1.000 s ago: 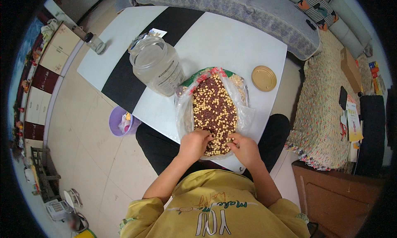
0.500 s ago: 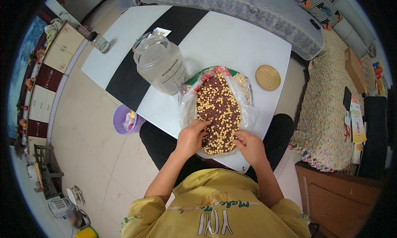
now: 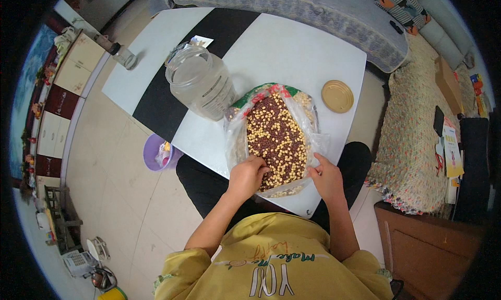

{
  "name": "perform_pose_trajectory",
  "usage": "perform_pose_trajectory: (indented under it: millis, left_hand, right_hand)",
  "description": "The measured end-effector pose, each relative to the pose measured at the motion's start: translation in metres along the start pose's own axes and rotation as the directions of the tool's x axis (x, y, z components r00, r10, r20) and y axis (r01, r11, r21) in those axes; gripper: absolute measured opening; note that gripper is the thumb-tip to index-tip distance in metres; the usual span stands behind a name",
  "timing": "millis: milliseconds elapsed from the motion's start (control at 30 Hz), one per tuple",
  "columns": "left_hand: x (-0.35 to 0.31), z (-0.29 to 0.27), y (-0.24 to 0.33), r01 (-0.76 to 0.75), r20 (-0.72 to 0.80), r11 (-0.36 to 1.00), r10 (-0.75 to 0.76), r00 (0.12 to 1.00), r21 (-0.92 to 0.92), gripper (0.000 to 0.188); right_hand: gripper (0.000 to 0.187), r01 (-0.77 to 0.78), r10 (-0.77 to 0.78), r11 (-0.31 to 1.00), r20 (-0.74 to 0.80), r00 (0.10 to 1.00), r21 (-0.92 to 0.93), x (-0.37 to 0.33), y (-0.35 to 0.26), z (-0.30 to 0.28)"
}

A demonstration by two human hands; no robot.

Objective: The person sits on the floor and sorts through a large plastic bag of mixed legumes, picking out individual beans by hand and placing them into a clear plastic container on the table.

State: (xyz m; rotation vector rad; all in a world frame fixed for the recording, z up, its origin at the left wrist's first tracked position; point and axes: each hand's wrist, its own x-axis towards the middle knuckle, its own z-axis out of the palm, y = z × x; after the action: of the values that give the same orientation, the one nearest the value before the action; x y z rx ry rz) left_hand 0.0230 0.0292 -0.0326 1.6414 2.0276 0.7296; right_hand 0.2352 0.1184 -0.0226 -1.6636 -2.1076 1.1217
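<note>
Your table: white, black band
Your grain mix: reddish-brown, speckled pale yellow
Your lid near the table's right edge: gold

Around one bag of grains, we count one left hand at seven o'clock, one right hand at four, one big jar and one small bottle toward ten, one gold lid at two, one purple bin at nine.
</note>
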Motion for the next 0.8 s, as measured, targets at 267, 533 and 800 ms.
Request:
perform_pose_trajectory:
  millis: [267,533,800]
  left_hand:
    - [0.002,-0.008,-0.004,-0.1,-0.122,0.993,0.092,0.988,-0.064,0.008]
    - [0.021,0.004,0.022,-0.107,-0.072,0.993,0.103,0.992,-0.047,0.022]
    - [0.038,0.023,0.023,-0.175,-0.002,0.981,0.176,0.984,0.08,0.016]
  right_hand:
    - [0.042,0.098,-0.097,0.995,-0.05,0.994,0.021,-0.004,-0.005,0.003]
    - [0.037,0.234,-0.22,0.969,-0.157,0.963,0.081,-0.001,-0.007,0.011]
    - [0.03,0.221,-0.232,0.972,-0.213,0.949,-0.077,0.033,0.001,0.019]
